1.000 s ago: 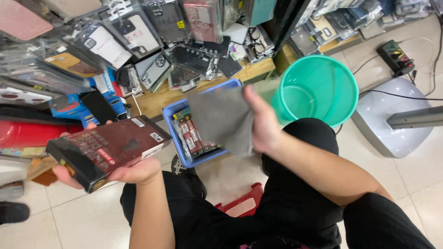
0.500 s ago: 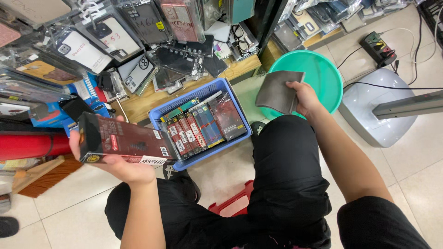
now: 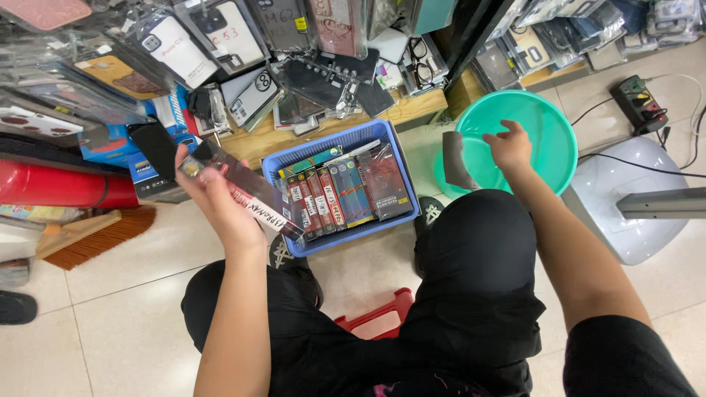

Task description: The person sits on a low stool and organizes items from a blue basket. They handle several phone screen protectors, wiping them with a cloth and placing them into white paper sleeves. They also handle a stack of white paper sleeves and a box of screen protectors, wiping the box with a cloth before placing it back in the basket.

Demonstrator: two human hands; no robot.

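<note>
The left hand (image 3: 220, 202) holds a long flat packaged box (image 3: 243, 187), dark with red print, in a closed grip around its middle, lifted just left of the blue basket (image 3: 406, 180) where similar packs stand in a row. It looks light and stiff, probably slick in its clear wrap, so a hold across the narrow sides near the middle seems safest; the corners would likely dent if squeezed. The right hand (image 3: 509, 147) hangs over the teal basin (image 3: 559, 140), fingers curled loosely, with a grey cloth (image 3: 456, 162) draped over the basin's near rim; I cannot tell whether the fingers have it pinched. The cloth looks soft and limp, easy to bunch anywhere.
</note>
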